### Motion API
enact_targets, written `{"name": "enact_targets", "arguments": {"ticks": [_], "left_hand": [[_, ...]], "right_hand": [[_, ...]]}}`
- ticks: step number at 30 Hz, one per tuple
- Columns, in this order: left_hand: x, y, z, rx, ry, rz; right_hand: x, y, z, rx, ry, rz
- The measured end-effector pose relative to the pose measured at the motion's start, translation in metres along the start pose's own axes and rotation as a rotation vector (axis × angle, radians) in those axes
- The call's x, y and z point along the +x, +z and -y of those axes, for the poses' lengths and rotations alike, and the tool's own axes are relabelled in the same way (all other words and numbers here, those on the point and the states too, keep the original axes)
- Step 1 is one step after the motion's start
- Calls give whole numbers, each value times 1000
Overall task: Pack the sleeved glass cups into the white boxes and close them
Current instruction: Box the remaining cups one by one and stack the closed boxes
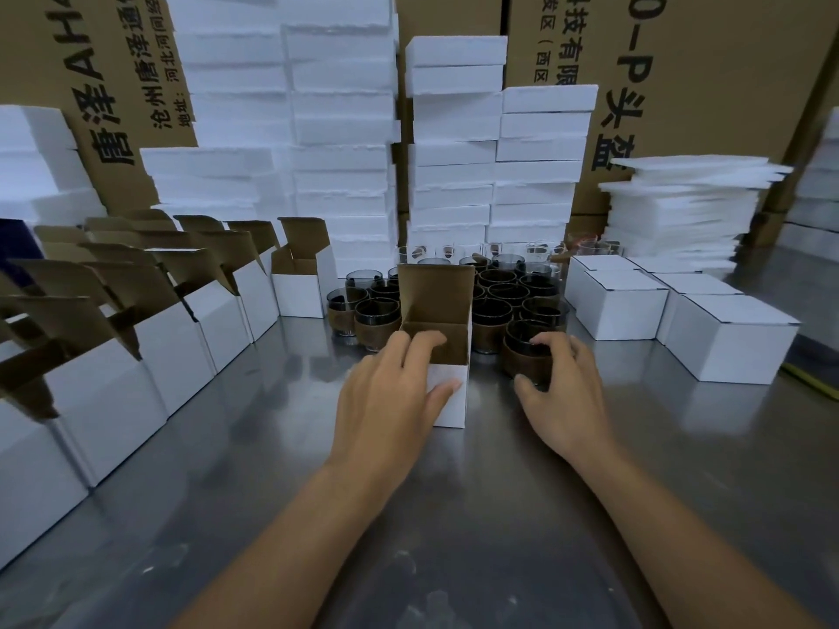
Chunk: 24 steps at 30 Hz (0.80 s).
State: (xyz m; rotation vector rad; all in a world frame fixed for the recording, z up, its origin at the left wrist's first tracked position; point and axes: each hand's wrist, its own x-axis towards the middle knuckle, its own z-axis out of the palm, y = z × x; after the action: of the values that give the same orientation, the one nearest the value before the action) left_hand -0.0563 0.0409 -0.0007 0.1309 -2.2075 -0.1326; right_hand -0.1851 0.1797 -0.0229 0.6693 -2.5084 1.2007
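Note:
An open white box [451,401] with a brown inside stands on the steel table [454,515], its lid flap upright. My left hand [390,392] grips its near left corner, fingers over the rim and thumb on the front wall. My right hand [563,392] curls around a dark glass cup with a brown sleeve [526,351], which stands just right of the box. Behind them stands a cluster of several more sleeved cups [504,297].
A row of open white boxes [172,338] lines the left side. Closed white boxes [726,338] sit at the right. Stacks of white foam [340,143] and foam sheets [681,211] rise in front of brown cartons [708,61] at the back.

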Motion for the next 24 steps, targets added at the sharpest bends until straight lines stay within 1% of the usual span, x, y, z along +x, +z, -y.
{"name": "enact_targets", "arguments": {"ticks": [2,3,5,7,9,12,15,20,24], "left_hand": [[-2,-2,-3,-159,-30,28],[-3,-3,-5,-264,-54,78],[-6,-1,-7,-485,-90,231],[-9,3,-8,-639,-134,331],[-9,4,-8,-716,-206,356],[-9,4,-9,-822,-323,349],[-12,3,-12,-907,-382,343],[-11,-3,-17,-1074,-479,418],[-8,-4,-17,-1186,-545,514]], "right_hand": [[-1,0,1,20,-11,-39],[-1,0,2,25,-2,-51],[-1,-1,3,42,36,-62],[-3,-2,5,64,55,-69],[-5,-6,9,169,80,-86],[-9,-16,17,459,134,-126],[-12,-23,25,673,165,-81],[-22,-26,36,777,106,-26],[-30,-29,46,835,56,35]]}}
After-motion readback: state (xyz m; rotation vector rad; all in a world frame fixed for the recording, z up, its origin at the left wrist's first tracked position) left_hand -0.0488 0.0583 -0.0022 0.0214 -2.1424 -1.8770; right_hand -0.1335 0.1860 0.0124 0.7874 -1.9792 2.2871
